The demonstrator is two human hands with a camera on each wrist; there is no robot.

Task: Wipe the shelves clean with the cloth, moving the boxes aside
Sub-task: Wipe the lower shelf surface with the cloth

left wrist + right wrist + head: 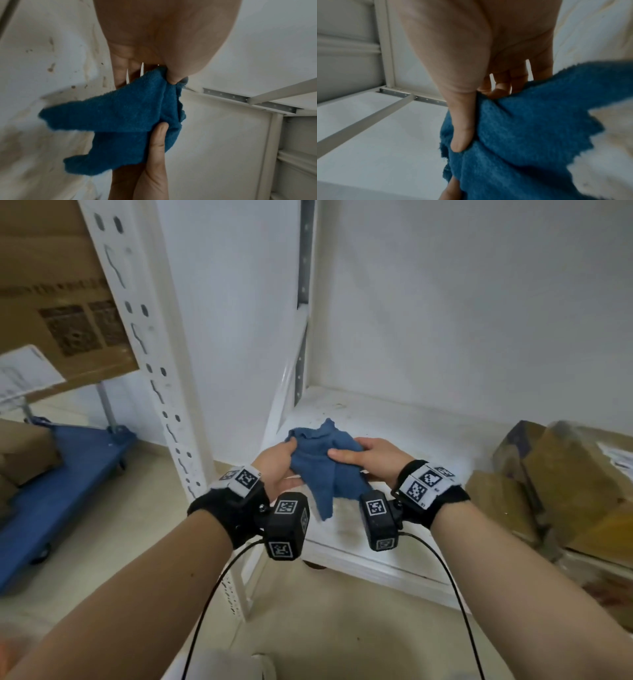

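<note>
A blue terry cloth (322,463) hangs bunched between both hands just above the front left of the white shelf (394,426). My left hand (279,463) pinches its left side with the thumb on top. My right hand (363,455) grips its right side, thumb laid across the fabric. A loose tail of cloth droops below the hands. In the left wrist view the cloth (120,121) is pinched by the left hand (169,79), with the other hand's thumb on it from below. In the right wrist view the right hand (462,135) presses into the cloth (530,135). Brown cardboard boxes (568,484) sit on the shelf's right.
The shelf surface shows dark specks and smudges near the back. A white slotted upright post (154,364) stands at the left. Beyond it a blue trolley (58,484) sits on the floor under a large cardboard box (54,296). Black cables hang from both wrists.
</note>
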